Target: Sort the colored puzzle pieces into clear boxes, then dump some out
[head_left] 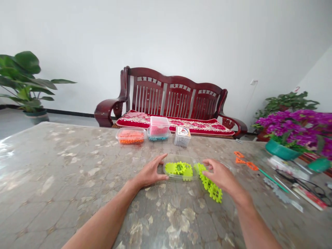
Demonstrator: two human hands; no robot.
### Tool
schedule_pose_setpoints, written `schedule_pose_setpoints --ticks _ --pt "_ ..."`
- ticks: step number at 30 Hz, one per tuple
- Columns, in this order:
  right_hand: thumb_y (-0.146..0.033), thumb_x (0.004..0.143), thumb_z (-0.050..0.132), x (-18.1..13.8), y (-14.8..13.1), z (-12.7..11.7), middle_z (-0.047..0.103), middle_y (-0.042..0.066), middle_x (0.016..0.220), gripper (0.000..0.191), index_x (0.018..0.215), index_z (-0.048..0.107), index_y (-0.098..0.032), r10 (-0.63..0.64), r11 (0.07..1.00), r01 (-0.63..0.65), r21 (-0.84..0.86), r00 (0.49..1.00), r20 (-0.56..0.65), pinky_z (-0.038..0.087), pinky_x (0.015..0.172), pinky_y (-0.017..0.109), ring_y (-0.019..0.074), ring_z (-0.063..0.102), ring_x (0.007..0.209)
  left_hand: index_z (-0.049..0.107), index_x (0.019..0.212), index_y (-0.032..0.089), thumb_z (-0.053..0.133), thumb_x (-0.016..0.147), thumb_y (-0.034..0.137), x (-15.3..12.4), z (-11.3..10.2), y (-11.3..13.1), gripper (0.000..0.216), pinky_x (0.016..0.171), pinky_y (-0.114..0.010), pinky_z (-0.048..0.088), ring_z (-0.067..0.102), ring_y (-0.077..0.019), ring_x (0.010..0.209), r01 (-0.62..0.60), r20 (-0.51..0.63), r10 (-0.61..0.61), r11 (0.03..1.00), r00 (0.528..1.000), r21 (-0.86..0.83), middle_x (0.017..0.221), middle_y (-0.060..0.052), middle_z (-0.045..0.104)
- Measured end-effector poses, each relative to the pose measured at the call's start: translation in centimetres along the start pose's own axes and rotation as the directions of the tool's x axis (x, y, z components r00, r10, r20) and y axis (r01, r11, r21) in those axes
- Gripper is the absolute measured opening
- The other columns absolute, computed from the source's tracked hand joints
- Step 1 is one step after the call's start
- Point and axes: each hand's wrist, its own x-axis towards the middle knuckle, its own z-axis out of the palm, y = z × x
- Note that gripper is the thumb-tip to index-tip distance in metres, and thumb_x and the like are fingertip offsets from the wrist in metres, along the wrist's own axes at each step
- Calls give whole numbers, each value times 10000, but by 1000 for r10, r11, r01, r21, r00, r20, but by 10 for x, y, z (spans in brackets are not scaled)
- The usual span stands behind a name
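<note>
A clear plastic container point(195, 177) holding lime-green gear-shaped pieces point(178, 168) lies on the table in front of me. My left hand point(153, 170) spans its left end, thumb at the front edge and fingers at the back. To the right of the container, a chain of lime-green toothed plastic pieces point(214, 191) slants toward me on the tabletop. My right hand point(218, 173) is over its upper end, with thumb and fingers curled around a green piece there. The hand partly hides that end and what looks like a clear lid behind it.
At the back stand a container of orange pieces point(131, 140), a pink-filled box point(159, 126) on a container of blue pieces point(158, 138), and a small clear box point(182, 137). Orange pieces point(252, 166), a green stick point(273, 180), glasses point(315, 188) and a flower pot point(284, 149) lie right.
</note>
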Motion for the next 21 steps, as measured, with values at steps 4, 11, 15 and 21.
schedule_pose_setpoints --ticks 4,11,15,21 --pt "-366 748 626 -40 30 16 654 100 1165 485 1202 589 -200 129 983 -132 -125 991 -36 445 899 362 275 608 1089 316 1489 233 789 693 425 0 0 0 945 1030 -440 443 588 -289 1169 -2 2 2 1000 1000 12 1465 -142 446" --pt "-412 770 626 -69 26 41 608 122 1186 505 1222 569 -196 184 952 -205 -226 977 -108 435 891 368 301 569 1124 315 1487 223 763 720 435 0 -1 4 914 1032 -445 447 588 -287 1172 19 21 -19 1000 1000 17 1466 -145 444" --pt "-352 791 603 -62 24 48 607 133 1176 526 1274 526 -160 172 951 -197 -237 978 -120 437 889 364 300 575 1105 320 1484 226 767 713 430 0 -1 3 914 1026 -439 454 591 -286 1167 14 20 -15 1000 1000 23 1476 -140 428" --pt "-242 805 547 -47 31 50 634 149 1152 486 1278 529 -135 124 954 -158 -257 982 -145 426 931 360 289 588 1092 319 1484 226 774 708 416 0 -1 1 919 1026 -423 455 595 -277 1160 12 11 -12 1000 1000 29 1466 -133 435"
